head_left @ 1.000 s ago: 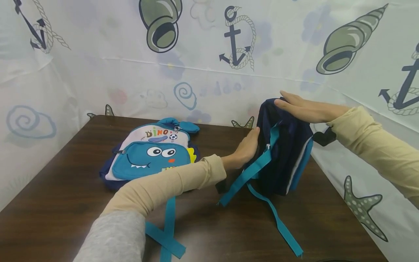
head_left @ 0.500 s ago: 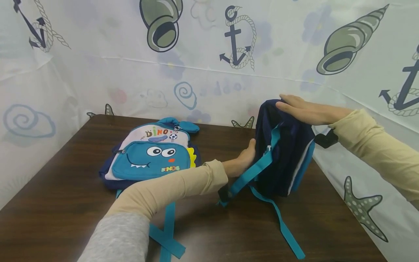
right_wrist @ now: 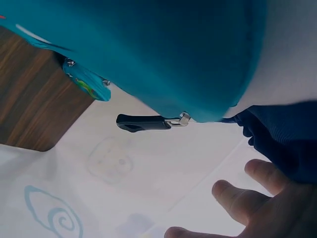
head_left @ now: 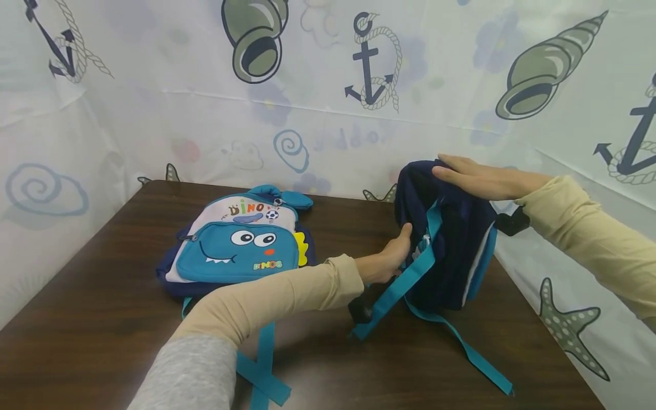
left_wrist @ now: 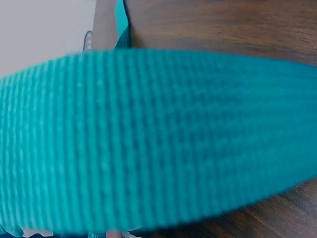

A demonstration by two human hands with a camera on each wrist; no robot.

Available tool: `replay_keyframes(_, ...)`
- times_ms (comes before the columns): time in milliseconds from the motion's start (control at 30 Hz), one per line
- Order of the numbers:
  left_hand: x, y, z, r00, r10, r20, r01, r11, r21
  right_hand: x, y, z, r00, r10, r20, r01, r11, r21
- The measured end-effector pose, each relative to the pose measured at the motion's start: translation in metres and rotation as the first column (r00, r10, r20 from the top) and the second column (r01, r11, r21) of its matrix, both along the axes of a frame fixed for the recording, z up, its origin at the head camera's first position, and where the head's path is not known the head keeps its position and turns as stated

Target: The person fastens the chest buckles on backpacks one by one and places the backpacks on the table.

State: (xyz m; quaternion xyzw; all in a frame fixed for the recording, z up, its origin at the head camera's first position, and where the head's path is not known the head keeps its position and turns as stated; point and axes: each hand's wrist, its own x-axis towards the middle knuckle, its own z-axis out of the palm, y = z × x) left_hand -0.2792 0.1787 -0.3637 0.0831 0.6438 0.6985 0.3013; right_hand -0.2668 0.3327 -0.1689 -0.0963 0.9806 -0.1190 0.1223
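Observation:
A navy backpack [head_left: 451, 250] with teal trim stands tilted on the right side of the table, its side and strapped back showing in the head view. My right hand [head_left: 487, 176] rests on its top with fingers extended. Against its left edge, behind a teal strap [head_left: 405, 285], my left hand [head_left: 386, 262] presses with the thumb up; its other fingers are mostly hidden. In the left wrist view a blurred teal strap [left_wrist: 158, 139] covers most of the picture. The right wrist view has the bag's blue front pocket [right_wrist: 173, 54], a black zipper pull [right_wrist: 143, 122] and my spread fingertips [right_wrist: 230, 196].
A second backpack [head_left: 236, 250], with a dinosaur face and DINO lettering, lies front up on the left of the brown table [head_left: 102, 296]. Its loose teal straps [head_left: 263, 370] trail toward the near edge. A printed cloth [head_left: 328, 131] hangs behind.
The right backpack has shifted slightly right, with its top lower. My left hand has slid down its edge and its thumb now stands up; my right hand has lowered with the top.

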Motion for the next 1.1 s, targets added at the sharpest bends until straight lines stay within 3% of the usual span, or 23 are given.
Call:
replay_keyframes(400, -0.001, 0.004, 0.0, 1.0, -0.015, -0.026, 0.015, 1.0, -0.026, 0.003, 0.016, -0.003, 1.0, 0.003, -0.001, -0.003, 1.0, -0.024)
replay_keyframes(767, 0.002, 0.004, -0.001, 0.999, -0.008, -0.039, 0.006, 0.999, -0.045, 0.011, 0.043, -0.017, 1.0, -0.022, -0.01, 0.021, 0.996, -0.084)
replay_keyframes(1100, 0.0, 0.006, 0.002, 0.999, -0.045, -0.004, 0.045, 0.999, -0.023, 0.015, 0.061, -0.02, 1.0, -0.026, 0.016, 0.028, 0.995, -0.098)
